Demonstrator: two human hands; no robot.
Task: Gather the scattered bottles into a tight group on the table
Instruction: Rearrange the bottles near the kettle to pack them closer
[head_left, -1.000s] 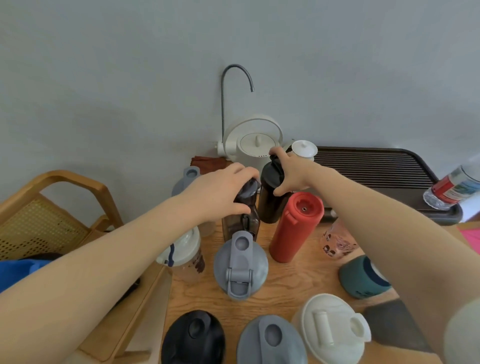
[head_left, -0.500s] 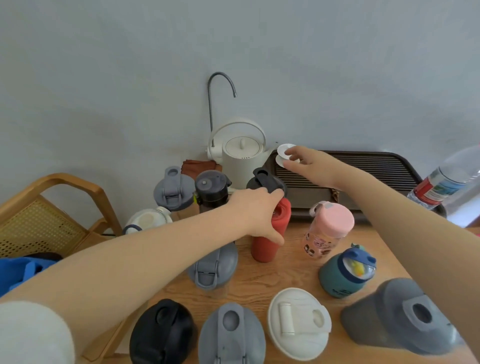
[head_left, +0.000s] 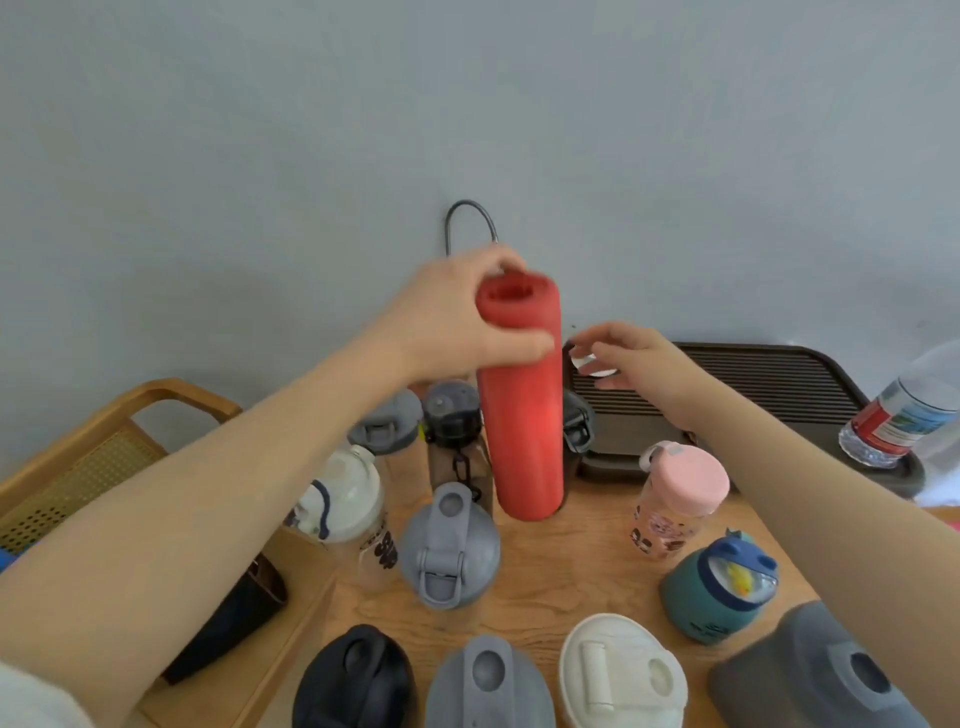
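My left hand (head_left: 467, 317) grips the top of a tall red bottle (head_left: 524, 415) and holds it up above the wooden table (head_left: 561, 566). My right hand (head_left: 634, 358) closes on a small white-capped item (head_left: 592, 364) at the dark tray's left end. Behind the red bottle stand a dark clear bottle (head_left: 454, 431), a grey-lidded bottle (head_left: 387, 428) and a black bottle (head_left: 576, 431), partly hidden. A grey-lidded bottle (head_left: 449, 545) and a white-lidded clear bottle (head_left: 345, 514) stand nearer. A pink bottle (head_left: 675, 499) and a teal bottle (head_left: 719, 592) are at the right.
Along the near edge stand a black lid (head_left: 358, 675), a grey lid (head_left: 488, 686), a white lid (head_left: 618, 680) and a dark grey jug (head_left: 821, 675). A slatted dark tray (head_left: 769, 395) holds a plastic water bottle (head_left: 904, 415). A wooden chair (head_left: 78, 447) is at left. A curved tap (head_left: 467, 223) rises behind.
My left hand took hold of the red bottle and lifted it off the table. My right hand stays at the small white-capped item by the tray.
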